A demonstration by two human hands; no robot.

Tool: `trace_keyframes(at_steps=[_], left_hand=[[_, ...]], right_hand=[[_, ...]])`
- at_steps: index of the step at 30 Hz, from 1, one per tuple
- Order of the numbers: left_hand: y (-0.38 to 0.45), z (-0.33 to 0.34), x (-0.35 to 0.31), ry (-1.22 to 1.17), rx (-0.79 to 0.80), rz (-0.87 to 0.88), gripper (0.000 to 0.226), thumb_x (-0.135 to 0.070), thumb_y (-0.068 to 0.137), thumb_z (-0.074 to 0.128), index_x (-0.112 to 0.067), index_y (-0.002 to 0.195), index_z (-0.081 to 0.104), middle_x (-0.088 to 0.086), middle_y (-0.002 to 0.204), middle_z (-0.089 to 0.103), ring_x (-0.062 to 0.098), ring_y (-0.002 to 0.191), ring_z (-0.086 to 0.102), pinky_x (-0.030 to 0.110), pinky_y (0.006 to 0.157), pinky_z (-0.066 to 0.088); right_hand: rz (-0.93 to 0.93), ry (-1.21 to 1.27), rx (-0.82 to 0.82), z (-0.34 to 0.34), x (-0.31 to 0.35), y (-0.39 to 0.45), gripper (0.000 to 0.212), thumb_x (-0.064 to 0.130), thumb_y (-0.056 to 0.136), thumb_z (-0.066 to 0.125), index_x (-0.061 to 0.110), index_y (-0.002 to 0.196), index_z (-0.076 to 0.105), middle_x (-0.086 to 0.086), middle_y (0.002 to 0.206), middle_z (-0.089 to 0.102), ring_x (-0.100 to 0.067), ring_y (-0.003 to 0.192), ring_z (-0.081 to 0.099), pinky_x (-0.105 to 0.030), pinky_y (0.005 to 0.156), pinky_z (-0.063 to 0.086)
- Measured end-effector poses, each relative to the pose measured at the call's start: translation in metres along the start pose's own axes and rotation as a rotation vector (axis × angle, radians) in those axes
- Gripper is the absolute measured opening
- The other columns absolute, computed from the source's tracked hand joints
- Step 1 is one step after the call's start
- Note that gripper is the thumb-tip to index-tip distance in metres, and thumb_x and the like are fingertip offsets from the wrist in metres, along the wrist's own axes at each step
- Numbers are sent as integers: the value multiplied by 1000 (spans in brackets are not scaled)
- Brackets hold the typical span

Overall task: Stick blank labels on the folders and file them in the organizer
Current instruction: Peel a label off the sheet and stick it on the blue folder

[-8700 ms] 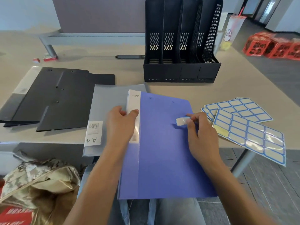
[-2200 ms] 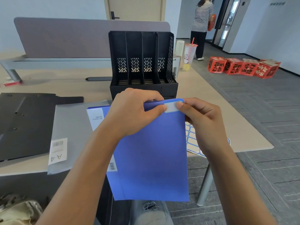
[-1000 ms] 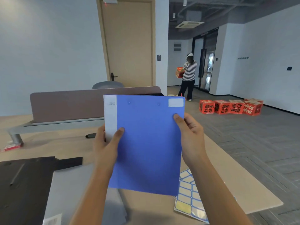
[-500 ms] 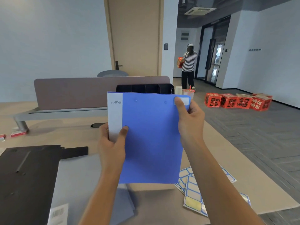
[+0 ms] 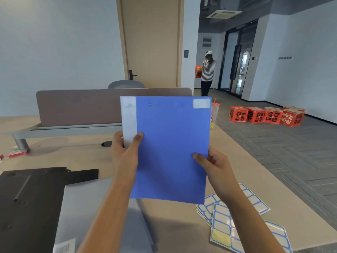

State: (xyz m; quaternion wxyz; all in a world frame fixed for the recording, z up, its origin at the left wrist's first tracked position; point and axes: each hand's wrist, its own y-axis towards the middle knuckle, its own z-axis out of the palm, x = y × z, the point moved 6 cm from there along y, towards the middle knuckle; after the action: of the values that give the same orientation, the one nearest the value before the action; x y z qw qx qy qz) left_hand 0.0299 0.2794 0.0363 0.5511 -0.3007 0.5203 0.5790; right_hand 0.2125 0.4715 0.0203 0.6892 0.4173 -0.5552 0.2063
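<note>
I hold a blue folder [image 5: 171,148] upright in front of me, above the desk. A blank white label [image 5: 201,103] is stuck at its top right corner. My left hand [image 5: 125,152] grips the folder's left edge by the white spine strip, thumb on the front. My right hand [image 5: 213,165] grips its right edge lower down, thumb on the cover. The black organizer is hidden behind the folder. Label sheets [image 5: 237,223] with blue-bordered blanks lie on the desk at the lower right. A grey folder [image 5: 94,216] lies flat at the lower left.
Flat black panels [image 5: 31,198] lie at the left of the desk [image 5: 60,157]. A grey divider screen [image 5: 78,105] runs along the desk's back. A drink cup [image 5: 214,114] peeks out right of the folder. Red boxes [image 5: 264,115] and a person [image 5: 207,72] are across the room.
My right hand has slid from the label at the top corner down to the folder's right edge. The folder has risen slightly and now hides the organizer.
</note>
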Motion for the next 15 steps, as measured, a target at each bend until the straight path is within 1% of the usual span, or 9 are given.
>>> trace_keyframes(at_steps=[1,3,5,7,9,10,12,13,15], left_hand=[[3,3,0,2,5,4,26,-32,90,76,-21,108,61,-5,90,70,16,78,62,33,69,50],[12,9,1,20,21,21,25,-34,91,75,-24,110,63,-5,98,73,14,85,67,36,76,55],[25,16,2,104,46,60,29,-38,92,72,-30,118,63,-11,108,73,8,96,69,36,84,54],[36,24,5,213,89,65,56,-47,90,70,-35,141,51,-17,129,65,7,118,62,35,99,50],[41,28,8,339,107,45,81,-49,92,69,-32,159,28,-14,148,48,12,139,46,33,112,39],[42,28,9,396,106,42,84,-47,94,67,-29,162,21,-8,155,41,15,145,38,31,112,33],[40,26,12,435,108,24,81,-44,97,64,-25,162,20,-6,163,32,15,150,30,30,112,29],[39,23,14,434,113,11,77,-44,97,63,-25,161,23,-6,163,33,15,149,31,31,112,30],[37,14,18,444,120,-1,71,-43,97,62,-25,158,31,-6,159,39,14,144,39,31,108,35]], right_hand=[[-15,3,-8,2,-2,1,26,7,106,59,16,126,73,1,122,79,-19,109,76,-31,84,62],[-40,0,-78,5,-6,5,25,8,107,59,19,125,74,2,122,78,-21,111,75,-36,89,63],[-52,-19,-179,8,-9,12,22,10,106,60,20,119,75,3,116,79,-22,107,75,-37,86,61],[-73,-59,-250,14,-9,21,18,12,106,62,21,113,76,4,108,80,-21,99,74,-38,82,59],[-105,-95,-298,21,-5,30,16,13,105,62,23,104,74,8,98,78,-15,85,69,-32,73,55],[-122,-113,-327,24,-2,36,18,13,105,62,25,97,72,13,89,75,-11,76,63,-24,67,50],[-149,-150,-397,31,5,46,24,13,104,62,26,84,65,19,71,62,-7,63,49,-17,58,40],[-152,-156,-424,36,8,51,24,13,104,63,24,82,62,18,67,58,-7,61,45,-17,57,38],[-151,-144,-454,48,13,60,20,15,103,63,20,83,62,17,67,58,-8,61,45,-20,58,38]])
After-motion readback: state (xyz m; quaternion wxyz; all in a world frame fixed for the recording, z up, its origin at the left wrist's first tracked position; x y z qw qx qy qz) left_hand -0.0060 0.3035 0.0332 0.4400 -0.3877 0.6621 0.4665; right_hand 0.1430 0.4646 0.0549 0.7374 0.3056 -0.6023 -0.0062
